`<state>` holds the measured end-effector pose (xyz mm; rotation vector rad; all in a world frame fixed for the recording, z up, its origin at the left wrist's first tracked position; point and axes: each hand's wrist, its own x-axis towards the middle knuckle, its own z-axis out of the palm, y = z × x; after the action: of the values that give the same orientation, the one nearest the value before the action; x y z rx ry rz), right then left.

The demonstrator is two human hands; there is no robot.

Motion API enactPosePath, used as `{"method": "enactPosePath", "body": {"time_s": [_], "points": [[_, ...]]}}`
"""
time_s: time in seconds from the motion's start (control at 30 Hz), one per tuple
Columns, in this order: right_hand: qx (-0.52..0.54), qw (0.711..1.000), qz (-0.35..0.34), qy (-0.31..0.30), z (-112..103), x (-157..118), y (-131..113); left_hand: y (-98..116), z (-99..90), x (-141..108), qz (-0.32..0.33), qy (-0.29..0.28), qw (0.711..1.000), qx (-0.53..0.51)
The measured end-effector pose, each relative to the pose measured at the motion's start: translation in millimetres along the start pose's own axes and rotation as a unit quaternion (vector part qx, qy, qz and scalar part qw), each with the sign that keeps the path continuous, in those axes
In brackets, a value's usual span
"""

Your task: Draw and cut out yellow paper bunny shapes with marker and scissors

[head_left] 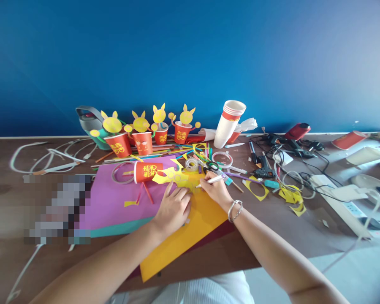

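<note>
Left hand (174,207): palm down, fingers loosely spread on the yellow sheet (205,215), holding nothing; looks like it's bracing the sheet against sliding. Right hand (215,190): gripping a white pen (214,179) low on the barrel, probably for control. Tip is down by the sheet's far end; can't tell if it touches.

Yellow sheet sits mid-counter (221,255), skewed, near corner close to the front edge, likely angled to suit the pen arm. It overlaps the purple sheet (114,202) on its left.

1 red cup (141,172) lies on its side on the purple, just past the left fingers, presumably within easy reach. 4 decorated cups (143,143) with yellow eared heads stand along the back edge, left of middle, which keeps them clear of both arms. Cup stack (224,126) also at the back edge.

Glue gun (265,166) lies toward the right end, likely parked there for the power strip (335,202) near the front right.
</note>
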<state>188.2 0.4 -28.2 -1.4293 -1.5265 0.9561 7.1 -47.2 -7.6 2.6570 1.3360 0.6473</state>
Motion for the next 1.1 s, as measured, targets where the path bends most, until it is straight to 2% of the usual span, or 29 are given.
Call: {"method": "enactPosePath", "body": {"time_s": [0.37, 0.9, 1.1], "points": [[-0.029, 1.0, 0.009, 0.003, -1.1, 0.0, -2.2, -0.2, 0.3, 0.0, -0.002, -0.002, 1.0, 0.001], [-0.02, 1.0, 0.014, 0.01, -1.0, 0.0, -5.9, -0.1, -0.6, 0.3, 0.001, 0.0, 1.0, 0.002], [-0.002, 0.999, 0.04, -0.014, -2.1, -1.8, -7.8, 0.0, -0.2, 0.2, 0.0, -0.004, 1.0, 0.003]]}}
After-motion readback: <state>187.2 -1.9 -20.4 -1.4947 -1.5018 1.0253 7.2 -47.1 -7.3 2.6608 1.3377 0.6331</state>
